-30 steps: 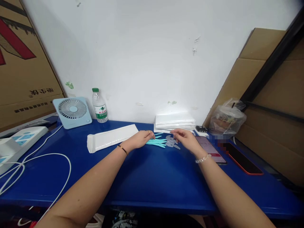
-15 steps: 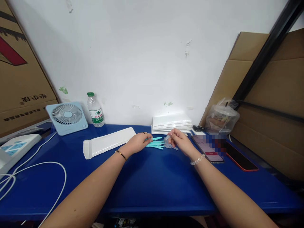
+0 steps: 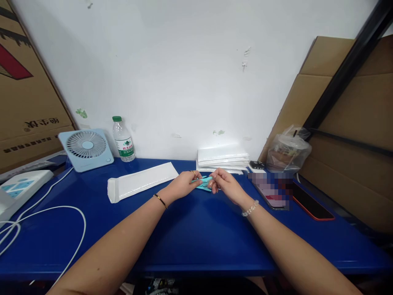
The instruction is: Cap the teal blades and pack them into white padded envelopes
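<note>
My left hand [image 3: 183, 184] and my right hand [image 3: 223, 183] meet over a small heap of turquoise plastic pieces [image 3: 204, 185] on the blue table [image 3: 190, 233]. My left fingers pinch one turquoise piece. My right fingers are pinched together right at that piece's end; what they hold is too small to make out. A gold bangle is on my left wrist and a bead bracelet on my right. The clear little caps seen earlier are hidden behind my right hand.
A long white pouch [image 3: 140, 182] lies left of my hands, a stack of white packs [image 3: 222, 157] behind them. Fan [image 3: 85, 148], water bottle [image 3: 123, 140], white cable [image 3: 55, 213] at left. Phones [image 3: 310, 203] and bagged container [image 3: 288, 151] at right. Cardboard on both sides.
My right hand picked something from the clear pieces and moved left to meet my left hand, which lifted a turquoise piece. The hands now touch at the heap.
</note>
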A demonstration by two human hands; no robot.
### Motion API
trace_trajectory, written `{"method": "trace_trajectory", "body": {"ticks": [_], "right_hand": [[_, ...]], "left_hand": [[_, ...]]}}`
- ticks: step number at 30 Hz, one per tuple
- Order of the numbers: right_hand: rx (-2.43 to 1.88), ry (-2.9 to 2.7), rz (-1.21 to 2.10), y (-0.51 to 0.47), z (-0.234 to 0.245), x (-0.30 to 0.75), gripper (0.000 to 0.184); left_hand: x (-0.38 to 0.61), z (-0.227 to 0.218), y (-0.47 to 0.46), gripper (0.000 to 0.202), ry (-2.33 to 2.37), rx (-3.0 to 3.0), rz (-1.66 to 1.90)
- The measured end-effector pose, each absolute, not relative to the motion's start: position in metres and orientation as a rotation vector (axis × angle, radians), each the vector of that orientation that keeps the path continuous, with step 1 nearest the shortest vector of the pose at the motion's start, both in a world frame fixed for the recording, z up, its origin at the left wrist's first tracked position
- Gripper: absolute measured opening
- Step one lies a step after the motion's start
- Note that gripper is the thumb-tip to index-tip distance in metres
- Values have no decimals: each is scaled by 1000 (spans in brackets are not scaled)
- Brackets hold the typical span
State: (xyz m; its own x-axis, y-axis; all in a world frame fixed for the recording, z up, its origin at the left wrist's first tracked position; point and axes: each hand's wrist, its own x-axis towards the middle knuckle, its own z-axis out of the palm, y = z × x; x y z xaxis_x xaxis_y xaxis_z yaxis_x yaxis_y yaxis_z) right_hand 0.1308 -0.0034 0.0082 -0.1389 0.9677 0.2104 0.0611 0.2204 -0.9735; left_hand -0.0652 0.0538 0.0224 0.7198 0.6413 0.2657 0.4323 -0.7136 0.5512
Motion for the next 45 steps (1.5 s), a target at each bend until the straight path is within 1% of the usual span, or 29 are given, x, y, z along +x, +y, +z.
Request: {"method": "trace_trajectory", "body": {"ticks": [2, 4, 6, 8, 10, 11, 15, 17, 20, 23, 25, 29, 33, 40, 42, 45], "right_hand": [[-1072, -1502, 1101, -4, 9, 132, 29], [-1168, -1612, 1051, -3, 10, 139, 28], [-1320, -1737, 835, -1, 12, 151, 26], [-1461, -1819, 501, 1, 15, 165, 22], [-1550, -1898, 289, 3, 17, 178, 18], [-1574, -1950, 256, 4, 17, 183, 16], [-1583, -2126, 331, 4, 11, 183, 12], [-1579, -2182, 312, 4, 6, 176, 11], [-1603, -2248, 199, 5, 0, 167, 6], [-1672, -2275, 70, 6, -1, 164, 6], [-1688, -2260, 28, 5, 0, 164, 6], [-1610, -2092, 180, 4, 5, 168, 10], [-1492, -1881, 319, 6, 7, 174, 18], [-1395, -1559, 771, 11, 3, 173, 30], [-1335, -1489, 822, 11, 3, 171, 31], [-1253, -1448, 835, 9, 4, 169, 29]], "left_hand": [[-64, 20, 52, 28, 862, 2418, 613], [-63, 19, 51, 27, 854, 2385, 528], [-62, 18, 49, 25, 825, 2384, 377], [-62, 18, 47, 23, 803, 2414, 238], [-62, 18, 46, 21, 796, 2461, 171], [-62, 18, 46, 22, 800, 2492, 168], [-62, 15, 50, 22, 894, 2725, 276], [-63, 12, 54, 21, 961, 2838, 319], [-64, 9, 58, 20, 1034, 2925, 317], [-65, 6, 62, 16, 1075, 2918, 297], [-66, 5, 64, 17, 1075, 2908, 312], [-66, 6, 65, 26, 1051, 2945, 368], [-66, 9, 65, 29, 1082, 2858, 444], [-67, 14, 62, 33, 1122, 2710, 496], [-67, 14, 62, 33, 1114, 2699, 503], [-67, 14, 62, 32, 1107, 2686, 502]]}}
